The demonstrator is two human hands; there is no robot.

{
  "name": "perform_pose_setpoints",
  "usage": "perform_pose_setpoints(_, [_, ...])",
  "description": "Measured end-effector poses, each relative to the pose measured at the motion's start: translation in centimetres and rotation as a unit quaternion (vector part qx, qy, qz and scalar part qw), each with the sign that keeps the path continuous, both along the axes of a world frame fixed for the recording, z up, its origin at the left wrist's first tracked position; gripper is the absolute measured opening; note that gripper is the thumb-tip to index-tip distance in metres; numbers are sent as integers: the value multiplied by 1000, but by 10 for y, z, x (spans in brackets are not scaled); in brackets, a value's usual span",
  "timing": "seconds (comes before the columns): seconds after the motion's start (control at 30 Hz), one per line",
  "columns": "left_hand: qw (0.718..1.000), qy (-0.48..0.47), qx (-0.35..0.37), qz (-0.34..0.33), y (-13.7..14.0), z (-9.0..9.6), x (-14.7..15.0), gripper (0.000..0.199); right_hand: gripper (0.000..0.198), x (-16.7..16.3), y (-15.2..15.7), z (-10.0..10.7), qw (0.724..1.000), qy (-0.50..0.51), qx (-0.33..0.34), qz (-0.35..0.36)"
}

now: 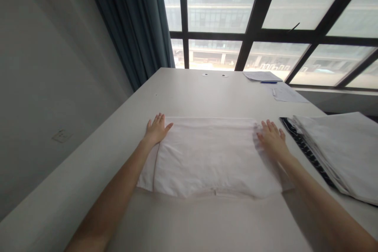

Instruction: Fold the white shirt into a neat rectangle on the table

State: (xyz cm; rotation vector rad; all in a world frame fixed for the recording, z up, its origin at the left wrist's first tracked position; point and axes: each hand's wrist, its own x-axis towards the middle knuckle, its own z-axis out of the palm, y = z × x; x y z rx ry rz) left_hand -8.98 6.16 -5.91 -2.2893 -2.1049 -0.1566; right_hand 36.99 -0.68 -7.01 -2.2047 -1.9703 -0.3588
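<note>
A folded white cloth (209, 153) lies flat in front of me, with a thin brownish line running down near its left side. My left hand (156, 128) rests on its far left corner, fingers stretched out and thumb apart. Over the far right corner is my right hand (271, 138), its fingers extended and slightly blurred. Neither hand grips the cloth. Some light wrinkles cross its surface, and its near edge is wavy.
To the right, a stack of folded white fabric (342, 145) lies with a black patterned piece (310, 153) at its edge. Paper sheets (261, 76) and a blue pen (268, 82) lie at the white table's (189, 90) far right. Beyond are a curtain (138, 19) and windows.
</note>
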Motion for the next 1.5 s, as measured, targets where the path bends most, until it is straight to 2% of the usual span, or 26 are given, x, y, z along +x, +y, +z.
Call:
perform_pose_setpoints(0.1, [998, 13, 28, -55, -25, 1, 30, 69, 53, -37, -17, 0, 997, 9, 6, 78])
perform_pose_setpoints(0.17, [987, 16, 43, -157, -52, 2, 54, 68, 53, -64, -34, -1, 988, 18, 2, 156])
perform_pose_setpoints(0.27, [950, 2, -1, -312, -97, 2, 81, 71, 54, -93, -62, -3, 966, 35, -31, 255])
perform_pose_setpoints(0.37, [926, -4, -45, -374, -125, 2, 88, 72, 54, -100, -80, -3, 950, 54, -80, 298])
perform_pose_setpoints(0.5, [921, -4, -57, -386, -129, 4, 77, 69, 52, -83, -88, -2, 942, 61, -119, 309])
perform_pose_setpoints(0.77, [941, 7, -28, -336, -139, -1, 34, 59, 54, -36, -108, -7, 956, 38, -98, 275])
perform_pose_setpoints(0.93, [960, 8, 15, -279, -143, -7, 9, 59, 55, 3, -113, -20, 976, 55, -42, 208])
perform_pose_setpoints(1.03, [957, -4, 51, -285, -146, -3, 9, 51, 46, 18, -112, -16, 974, 81, 15, 213])
perform_pose_setpoints(1.13, [929, -27, 40, -366, -153, 7, 19, 46, 37, 15, -115, 1, 953, 130, 31, 273])
perform_pose_setpoints(1.27, [879, -59, -2, -473, -165, 16, 36, 56, 39, -15, -124, 22, 911, 188, -59, 362])
perform_pose_setpoints(1.37, [867, -63, -3, -495, -170, 15, 42, 51, 49, -39, -131, 24, 880, 195, -136, 412])
perform_pose_setpoints(1.5, [866, -63, 31, -496, -168, 12, 43, 39, 44, -46, -133, 21, 872, 196, -135, 428])
